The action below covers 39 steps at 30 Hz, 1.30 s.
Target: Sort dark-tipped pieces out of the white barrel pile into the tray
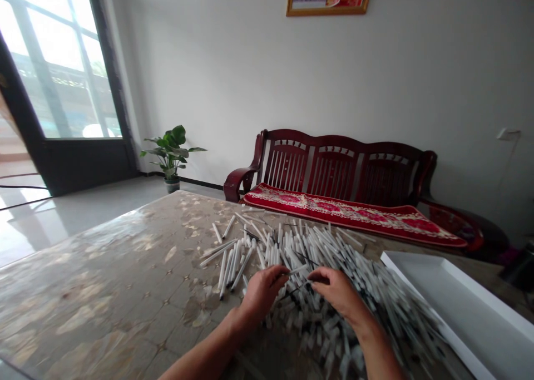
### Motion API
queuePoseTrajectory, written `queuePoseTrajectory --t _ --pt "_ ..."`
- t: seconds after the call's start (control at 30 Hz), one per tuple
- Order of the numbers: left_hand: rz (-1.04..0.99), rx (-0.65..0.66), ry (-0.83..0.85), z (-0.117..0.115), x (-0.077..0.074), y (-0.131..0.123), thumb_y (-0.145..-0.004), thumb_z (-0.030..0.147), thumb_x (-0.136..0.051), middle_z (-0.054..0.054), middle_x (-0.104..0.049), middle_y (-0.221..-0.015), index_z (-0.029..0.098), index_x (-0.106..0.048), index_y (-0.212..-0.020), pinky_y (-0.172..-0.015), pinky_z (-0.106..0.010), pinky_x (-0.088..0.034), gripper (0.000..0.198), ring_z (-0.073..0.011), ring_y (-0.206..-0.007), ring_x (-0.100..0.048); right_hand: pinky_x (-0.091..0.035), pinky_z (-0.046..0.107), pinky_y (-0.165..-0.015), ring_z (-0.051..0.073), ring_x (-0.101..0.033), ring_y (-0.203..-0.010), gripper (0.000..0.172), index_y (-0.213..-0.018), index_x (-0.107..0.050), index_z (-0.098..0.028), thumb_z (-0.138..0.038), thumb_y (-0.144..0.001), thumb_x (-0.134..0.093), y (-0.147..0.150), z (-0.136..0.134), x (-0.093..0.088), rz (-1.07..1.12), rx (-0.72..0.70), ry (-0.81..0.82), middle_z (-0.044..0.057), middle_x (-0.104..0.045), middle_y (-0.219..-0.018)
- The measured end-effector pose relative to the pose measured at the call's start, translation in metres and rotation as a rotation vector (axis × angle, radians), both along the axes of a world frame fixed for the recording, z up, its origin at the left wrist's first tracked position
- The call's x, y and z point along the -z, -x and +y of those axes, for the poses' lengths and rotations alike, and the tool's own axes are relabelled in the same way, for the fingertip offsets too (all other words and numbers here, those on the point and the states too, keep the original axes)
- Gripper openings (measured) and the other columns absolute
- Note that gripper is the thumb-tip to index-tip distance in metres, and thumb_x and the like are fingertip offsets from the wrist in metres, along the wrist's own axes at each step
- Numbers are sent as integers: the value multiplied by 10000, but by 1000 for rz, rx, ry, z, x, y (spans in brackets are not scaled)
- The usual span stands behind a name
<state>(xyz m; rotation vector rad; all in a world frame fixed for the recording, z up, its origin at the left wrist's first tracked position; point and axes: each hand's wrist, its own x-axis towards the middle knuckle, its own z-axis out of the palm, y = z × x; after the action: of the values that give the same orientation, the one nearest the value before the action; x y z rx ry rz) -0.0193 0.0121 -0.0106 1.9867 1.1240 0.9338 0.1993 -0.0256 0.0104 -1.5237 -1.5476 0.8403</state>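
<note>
A large heap of thin white plastic tubes [300,246], mixed with a few thin black rods [302,259], lies on the tabletop, with loose tubes fanned out at its left side. Both hands sit over the heap's near middle. My left hand [262,294] has its fingertips closed on what looks like a white tube [298,270]. My right hand [337,294] curls down beside it, its fingertips close to a dark rod. Whatever lies under its fingers is hidden.
The heap rests on a glossy, stone-patterned tabletop [83,291]. A shallow white tray [454,296] stands at the right, close to the heap. Beyond the table's far edge are a dark wooden bench [334,163] with a red cushion and a potted plant [171,152].
</note>
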Motion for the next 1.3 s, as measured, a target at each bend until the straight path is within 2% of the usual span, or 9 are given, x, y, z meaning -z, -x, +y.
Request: queuePoseTrajectory --t 0.17,0.4,0.6,0.7,0.83,0.93,1.0,1.13,1.3 --pt "112 -13 -154 -2 -4 2 -887 304 -542 -42 -753 -932 253 -755 -983 -770 -249 -464 239 -197 -862 -686 -477 291 -658 198 -637 -700 339 -924 -747 -172 -428 -759 -597 0 2 -2 32 85 -83 44 -734 -782" --pt "182 4 -231 -3 -2 2 -909 311 -541 -30 -750 -915 284 -756 -1026 -745 -231 -478 246 -175 -821 -695 -412 256 -531 169 -592 -578 382 -794 -730 -165 -531 -706 -662 15 -1 -9 124 137 -47 25 -690 -656" --pt "167 4 -279 6 -2 9 -921 340 -518 -34 -743 -885 297 -756 -1053 -732 -234 -473 276 -179 -813 -686 -371 223 -430 163 -594 -523 397 -735 -663 -181 -564 -643 -706 6 1 -2 290 240 30 -3 -647 -568" --pt "64 -29 -236 13 -1 15 -897 325 -538 -42 -746 -886 289 -767 -1021 -741 -239 -470 263 -184 -807 -677 -387 220 -406 163 -607 -524 400 -725 -641 -192 -563 -609 -735 -5 3 0 412 375 -32 -7 -650 -582" --pt "-75 -70 -74 18 4 15 -866 296 -537 -31 -748 -864 266 -756 -1026 -726 -245 -476 273 -178 -756 -658 -468 244 -418 207 -676 -588 514 -797 -655 -178 -571 -503 -805 -18 6 4 618 616 -129 30 -710 -669" --pt "-95 -93 37 20 9 11 -857 289 -501 -16 -728 -821 246 -735 -1063 -654 -238 -467 314 -152 -646 -616 -516 256 -451 212 -695 -605 547 -798 -651 -167 -556 -463 -842 -25 9 8 719 720 -236 37 -719 -683" --pt "-89 -119 30 22 11 10 -853 278 -477 -19 -713 -845 233 -729 -1070 -637 -237 -456 336 -135 -613 -594 -532 257 -472 202 -696 -610 545 -797 -644 -167 -553 -469 -846 -27 10 10 754 755 -288 34 -718 -687" --pt "-134 -146 64 25 11 12 -840 268 -455 -21 -692 -817 199 -714 -1094 -641 -249 -465 369 -132 -599 -602 -542 272 -495 211 -698 -643 522 -812 -634 -172 -562 -519 -818 -22 11 12 717 734 -312 36 -715 -705" --pt "-149 -87 63 25 10 12 -821 254 -492 -23 -709 -839 202 -733 -1062 -662 -260 -482 344 -135 -618 -630 -525 298 -486 256 -695 -704 437 -858 -663 -176 -549 -636 -714 -3 12 14 413 517 -244 75 -729 -759"
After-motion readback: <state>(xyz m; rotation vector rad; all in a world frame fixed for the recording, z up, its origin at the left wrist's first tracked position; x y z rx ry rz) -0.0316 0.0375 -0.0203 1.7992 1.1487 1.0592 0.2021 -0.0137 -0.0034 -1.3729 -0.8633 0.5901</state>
